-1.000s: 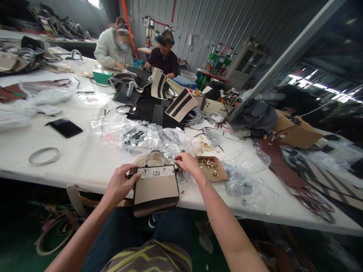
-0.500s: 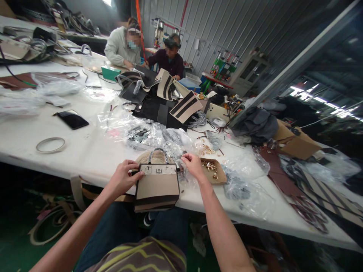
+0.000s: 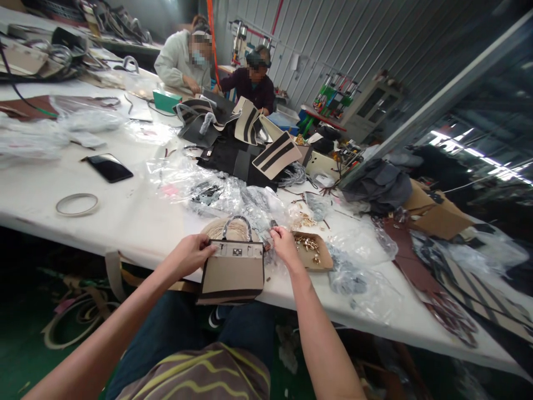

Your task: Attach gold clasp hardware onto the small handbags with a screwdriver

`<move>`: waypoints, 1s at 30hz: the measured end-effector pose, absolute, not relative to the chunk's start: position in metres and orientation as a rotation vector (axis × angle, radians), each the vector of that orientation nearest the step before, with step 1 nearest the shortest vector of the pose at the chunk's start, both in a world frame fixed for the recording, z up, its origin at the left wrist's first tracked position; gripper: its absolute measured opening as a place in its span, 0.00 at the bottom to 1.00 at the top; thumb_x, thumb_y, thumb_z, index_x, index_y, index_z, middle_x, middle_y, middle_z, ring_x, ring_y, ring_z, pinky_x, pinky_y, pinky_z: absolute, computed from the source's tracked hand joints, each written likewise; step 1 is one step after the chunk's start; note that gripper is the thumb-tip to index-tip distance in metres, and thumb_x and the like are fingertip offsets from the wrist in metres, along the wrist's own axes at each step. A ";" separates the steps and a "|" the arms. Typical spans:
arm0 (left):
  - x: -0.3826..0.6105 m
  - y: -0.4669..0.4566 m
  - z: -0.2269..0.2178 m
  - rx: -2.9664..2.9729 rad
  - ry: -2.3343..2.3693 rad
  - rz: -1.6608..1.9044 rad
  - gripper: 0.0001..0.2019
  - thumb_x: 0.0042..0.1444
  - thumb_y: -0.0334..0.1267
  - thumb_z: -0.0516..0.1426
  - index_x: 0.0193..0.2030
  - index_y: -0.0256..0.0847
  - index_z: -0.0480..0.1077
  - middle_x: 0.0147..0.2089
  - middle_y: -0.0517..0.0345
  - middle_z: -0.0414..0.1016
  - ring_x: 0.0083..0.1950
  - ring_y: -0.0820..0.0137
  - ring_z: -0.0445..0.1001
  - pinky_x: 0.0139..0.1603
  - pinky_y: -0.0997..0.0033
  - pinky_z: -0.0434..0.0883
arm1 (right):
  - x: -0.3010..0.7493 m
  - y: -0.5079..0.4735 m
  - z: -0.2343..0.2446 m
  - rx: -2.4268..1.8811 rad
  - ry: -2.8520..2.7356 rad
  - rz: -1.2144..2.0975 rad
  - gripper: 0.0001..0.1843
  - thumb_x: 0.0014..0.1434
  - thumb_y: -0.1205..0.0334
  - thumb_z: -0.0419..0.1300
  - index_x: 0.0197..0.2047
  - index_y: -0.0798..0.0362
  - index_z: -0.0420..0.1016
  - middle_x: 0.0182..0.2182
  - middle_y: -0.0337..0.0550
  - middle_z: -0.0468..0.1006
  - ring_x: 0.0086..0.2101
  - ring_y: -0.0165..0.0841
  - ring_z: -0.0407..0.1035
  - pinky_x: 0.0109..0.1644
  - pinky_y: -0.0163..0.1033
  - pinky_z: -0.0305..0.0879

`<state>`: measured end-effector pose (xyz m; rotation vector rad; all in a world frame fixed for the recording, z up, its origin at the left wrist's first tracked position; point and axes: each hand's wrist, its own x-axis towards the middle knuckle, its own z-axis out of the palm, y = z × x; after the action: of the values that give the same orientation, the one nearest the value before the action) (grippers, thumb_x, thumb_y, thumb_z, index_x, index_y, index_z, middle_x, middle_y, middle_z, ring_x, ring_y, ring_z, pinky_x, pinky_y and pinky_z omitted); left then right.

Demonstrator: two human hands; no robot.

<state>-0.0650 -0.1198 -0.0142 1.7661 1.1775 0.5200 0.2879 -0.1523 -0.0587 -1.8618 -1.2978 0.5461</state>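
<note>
A small beige and black handbag [image 3: 233,272] hangs over the near edge of the white table [image 3: 125,222], its grey handle [image 3: 237,222] standing up behind it. My left hand [image 3: 192,253] pinches the bag's upper left corner. My right hand [image 3: 284,244] is closed on the upper right end of its strap, beside an open cardboard box [image 3: 313,251] holding several gold metal fittings. A silver clasp sits at the middle of the bag's top band.
Crumpled clear plastic bags [image 3: 216,194] lie behind the handbag. A black phone [image 3: 109,168] and a tape ring [image 3: 77,204] lie to the left. Striped bag panels [image 3: 258,153] pile mid-table. Two people [image 3: 220,69] sit working at the far end. Brown leather pieces [image 3: 416,250] lie right.
The view has shifted a little. My two hands have drawn closer to the bag's top corners, and the handbag sits slightly higher against the table edge.
</note>
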 end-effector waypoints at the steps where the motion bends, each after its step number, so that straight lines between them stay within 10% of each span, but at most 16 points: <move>1: -0.065 -0.119 -0.015 1.696 1.148 0.510 0.20 0.55 0.59 0.61 0.27 0.46 0.69 0.24 0.59 0.70 0.28 0.61 0.71 0.30 0.65 0.60 | 0.286 -0.153 -0.056 -1.860 -1.291 0.540 0.25 0.65 0.44 0.59 0.51 0.52 0.86 0.39 0.48 0.86 0.41 0.43 0.78 0.49 0.45 0.76; 11: -0.069 -0.116 -0.017 1.296 0.973 0.484 0.26 0.50 0.65 0.68 0.30 0.41 0.75 0.24 0.61 0.70 0.27 0.68 0.67 0.31 0.68 0.65 | 0.213 -0.205 -0.008 -1.740 -1.220 0.691 0.24 0.68 0.43 0.64 0.54 0.53 0.85 0.41 0.51 0.88 0.36 0.43 0.78 0.43 0.47 0.77; 21: -0.072 -0.110 -0.028 0.822 1.002 0.575 0.26 0.37 0.54 0.77 0.29 0.37 0.73 0.24 0.65 0.62 0.24 0.78 0.55 0.25 0.75 0.48 | 0.167 -0.216 0.013 -1.589 -1.469 0.426 0.13 0.72 0.52 0.65 0.51 0.49 0.88 0.43 0.47 0.88 0.39 0.37 0.78 0.46 0.41 0.75; 24: -0.072 -0.109 -0.029 0.887 1.099 0.729 0.25 0.42 0.57 0.74 0.29 0.37 0.73 0.25 0.63 0.63 0.24 0.76 0.57 0.25 0.74 0.52 | 0.159 -0.198 0.001 -1.535 -1.509 0.425 0.18 0.72 0.54 0.65 0.62 0.49 0.82 0.37 0.41 0.85 0.33 0.35 0.74 0.45 0.40 0.73; 30: -0.092 -0.108 -0.027 1.198 1.145 0.696 0.26 0.53 0.63 0.68 0.30 0.40 0.73 0.23 0.65 0.60 0.24 0.74 0.54 0.24 0.73 0.48 | 0.162 -0.171 -0.039 -1.484 -1.449 0.576 0.11 0.73 0.53 0.64 0.48 0.49 0.84 0.35 0.40 0.85 0.36 0.37 0.78 0.45 0.40 0.73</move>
<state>-0.0922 -0.1081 -0.0275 1.1981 1.1446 0.6957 0.1622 -0.1706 -0.0393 -1.4835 -1.4495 0.5764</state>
